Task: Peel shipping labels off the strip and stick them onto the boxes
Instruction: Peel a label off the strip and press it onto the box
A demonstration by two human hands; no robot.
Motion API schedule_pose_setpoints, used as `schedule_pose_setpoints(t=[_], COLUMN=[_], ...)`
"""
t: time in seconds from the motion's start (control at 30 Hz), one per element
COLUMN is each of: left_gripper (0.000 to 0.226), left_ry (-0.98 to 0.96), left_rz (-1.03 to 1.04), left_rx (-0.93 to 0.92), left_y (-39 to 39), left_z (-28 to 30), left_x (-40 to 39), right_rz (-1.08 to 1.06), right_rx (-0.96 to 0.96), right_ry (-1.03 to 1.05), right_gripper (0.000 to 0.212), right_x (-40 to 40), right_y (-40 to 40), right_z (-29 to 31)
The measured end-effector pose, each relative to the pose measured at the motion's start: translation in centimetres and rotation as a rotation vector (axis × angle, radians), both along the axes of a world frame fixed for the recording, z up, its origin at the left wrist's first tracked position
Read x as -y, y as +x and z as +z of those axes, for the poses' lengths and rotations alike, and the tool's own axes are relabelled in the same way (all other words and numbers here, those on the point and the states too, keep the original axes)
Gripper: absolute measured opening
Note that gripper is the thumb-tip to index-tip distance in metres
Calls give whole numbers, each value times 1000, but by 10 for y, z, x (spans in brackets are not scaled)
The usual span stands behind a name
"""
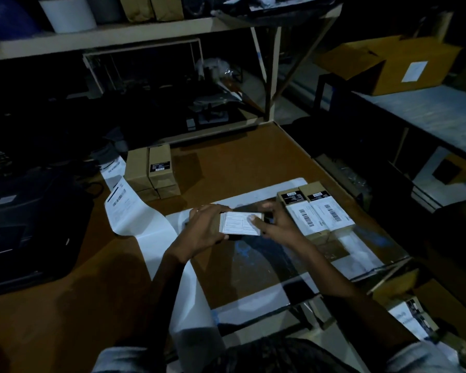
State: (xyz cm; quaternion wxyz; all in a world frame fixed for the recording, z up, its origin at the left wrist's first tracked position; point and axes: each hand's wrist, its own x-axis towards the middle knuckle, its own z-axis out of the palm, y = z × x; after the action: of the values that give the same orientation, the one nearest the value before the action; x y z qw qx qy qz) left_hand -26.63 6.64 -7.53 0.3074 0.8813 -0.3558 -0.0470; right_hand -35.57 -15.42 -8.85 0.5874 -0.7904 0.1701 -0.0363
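On the brown tabletop (pixel 253 162), left hand (pixel 203 227) grips a small cardboard box (pixel 228 230); right hand (pixel 276 224) holds its other end, thumb pressing a white printed label (pixel 241 223), text illegible. Glossy white strip (pixel 135 211) curls left, barcodes visible. Two labelled boxes (pixel 315 211) lie right; plain boxes (pixel 152 170) stand behind.
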Motion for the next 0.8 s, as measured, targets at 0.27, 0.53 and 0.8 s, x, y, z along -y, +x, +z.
schedule_pose_setpoints(t=[0.27, 0.53, 0.8], left_gripper=[68, 94, 58], left_ry=[-54, -130, -373], left_rz=[-23, 234, 271], left_rx=[414, 212, -384], left_y=[-31, -62, -97], left_z=[30, 10, -24], left_x=[21, 44, 61], right_rz=[-39, -468, -642], right_rx=[196, 373, 340], right_ry=[107, -87, -428], right_gripper=[70, 50, 53], right_x=[21, 57, 28], right_y=[-41, -77, -92], right_z=[19, 10, 10])
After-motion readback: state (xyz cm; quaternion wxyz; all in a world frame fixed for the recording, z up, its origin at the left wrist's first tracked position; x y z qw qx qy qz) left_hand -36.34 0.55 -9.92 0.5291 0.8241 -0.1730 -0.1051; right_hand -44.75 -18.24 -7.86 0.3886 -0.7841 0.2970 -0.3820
